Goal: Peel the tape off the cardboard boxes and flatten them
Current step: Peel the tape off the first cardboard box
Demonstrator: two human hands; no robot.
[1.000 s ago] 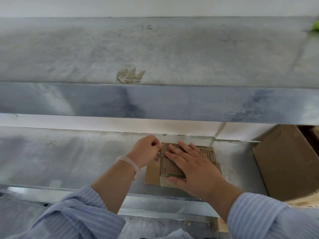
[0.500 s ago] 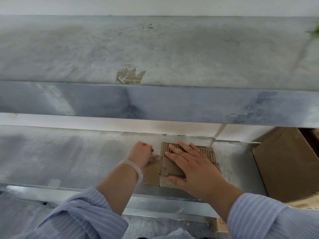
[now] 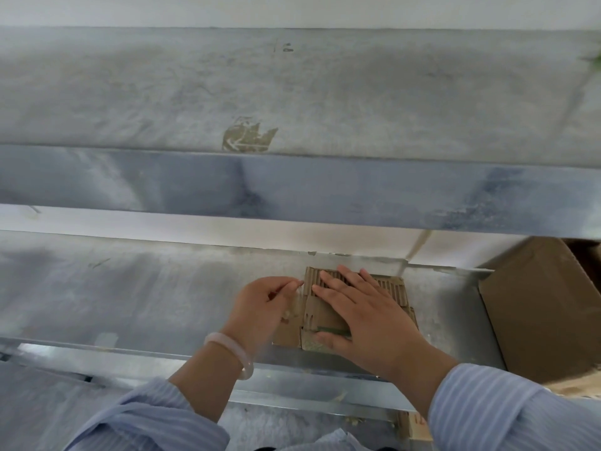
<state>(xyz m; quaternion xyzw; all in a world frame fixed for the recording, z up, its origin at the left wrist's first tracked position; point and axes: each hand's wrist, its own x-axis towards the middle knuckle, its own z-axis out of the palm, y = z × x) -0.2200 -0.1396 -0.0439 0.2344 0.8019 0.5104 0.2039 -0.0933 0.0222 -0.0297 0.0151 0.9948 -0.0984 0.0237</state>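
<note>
2 hands working: left hand [image 3: 265, 301] pinches what looks like clear tape [image 3: 295, 294] at the flattened box [image 3: 388, 289] edge. Right hand [image 3: 361, 314] lies flat, fingers straight, pinning it to the metal shelf [image 3: 146, 297], likely so peeling won't drag it. 1 bigger box [image 3: 536, 317] waits at right.

Flattened cardboard box [image 3: 320, 314] (top skin torn, corrugation bared) lies on metal shelf [image 3: 146, 297].
</note>
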